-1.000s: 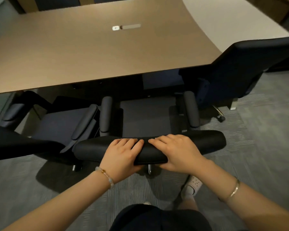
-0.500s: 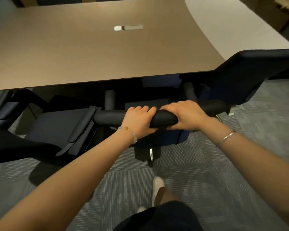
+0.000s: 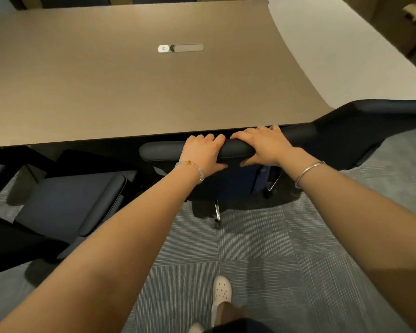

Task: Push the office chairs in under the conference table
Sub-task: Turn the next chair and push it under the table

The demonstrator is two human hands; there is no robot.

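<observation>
A brown conference table [image 3: 130,92] fills the upper half of the view. The middle office chair [image 3: 159,151], dark with a padded top rail, stands with its seat hidden under the table's near edge. My left hand [image 3: 202,152] and my right hand [image 3: 262,145] both grip the top of its backrest, side by side, arms stretched forward. A second dark chair [image 3: 67,203] sits to the left, its seat and armrest out from the table. A third chair [image 3: 360,131] stands at the right, turned at an angle by the table's corner.
A power socket strip [image 3: 180,48] lies flush in the tabletop. Grey striped carpet tiles [image 3: 262,248] cover the floor. My white shoe [image 3: 221,292] is on the carpet below. The middle chair's chrome base leg [image 3: 217,211] sticks out behind it.
Both hands have pushed the middle chair forward; its seat and armrests, visible a second ago, are now hidden under the table. The neighbouring chairs stayed where they were.
</observation>
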